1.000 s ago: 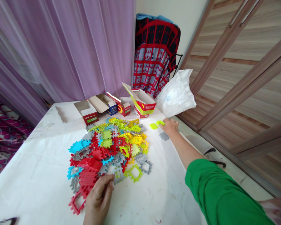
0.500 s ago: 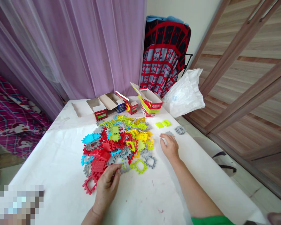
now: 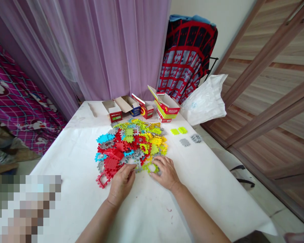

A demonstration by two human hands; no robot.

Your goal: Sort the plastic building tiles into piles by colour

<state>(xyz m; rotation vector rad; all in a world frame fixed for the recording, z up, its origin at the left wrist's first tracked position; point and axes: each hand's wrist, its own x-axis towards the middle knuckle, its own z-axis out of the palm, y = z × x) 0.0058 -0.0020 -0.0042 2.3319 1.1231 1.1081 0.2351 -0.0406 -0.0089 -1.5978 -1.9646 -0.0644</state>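
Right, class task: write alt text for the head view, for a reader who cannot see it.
Two bare hands, the left hand and the right hand, rest at the near edge of a pile of colourful plastic tiles on a white table. Open small boxes stand behind the pile, before a purple curtain.

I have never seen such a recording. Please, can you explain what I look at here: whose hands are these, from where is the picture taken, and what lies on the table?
The camera sits on a person's head, looking forward and down, so both hands are that person's own. The left hand and right hand rest at the near edge of a pile of colourful plastic interlocking tiles on a white table. Whether either hand grips a tile is unclear. Behind the pile stand small open cardboard boxes; a few green and grey tiles lie apart at the right.
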